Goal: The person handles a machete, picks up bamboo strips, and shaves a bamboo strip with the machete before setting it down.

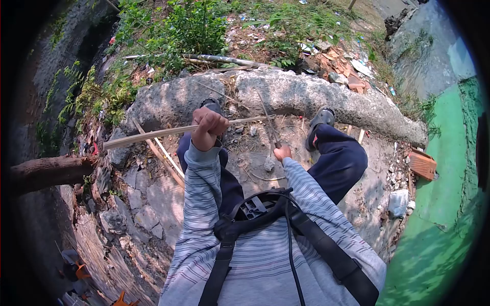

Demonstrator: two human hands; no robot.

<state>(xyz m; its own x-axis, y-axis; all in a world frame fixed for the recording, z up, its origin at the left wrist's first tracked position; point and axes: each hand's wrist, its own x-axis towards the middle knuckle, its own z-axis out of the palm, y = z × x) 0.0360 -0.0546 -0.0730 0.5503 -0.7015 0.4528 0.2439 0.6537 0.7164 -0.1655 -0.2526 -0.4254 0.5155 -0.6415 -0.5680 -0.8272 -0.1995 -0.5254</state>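
My left hand (209, 128) is closed in a fist around a long pale wooden strip (153, 134), which looks like split bamboo. The strip lies roughly level across my view, its thicker end out to the left and its thin end to the right. Low between my knees, my right hand (283, 152) grips the handle of a long, narrow-bladed knife (269, 125), blade pointing away from me. The strip's thin end crosses close to the blade; whether they touch I cannot tell. More strips (159, 155) lie on the ground to the left of my left knee.
A low, rough concrete ledge (316, 94) curves in front of my shoes. Beyond it are green plants (199, 28) and broken tiles (352, 76). A log (53, 173) juts in at left. At right are an orange hollow brick (422, 164) and a green surface (439, 204).
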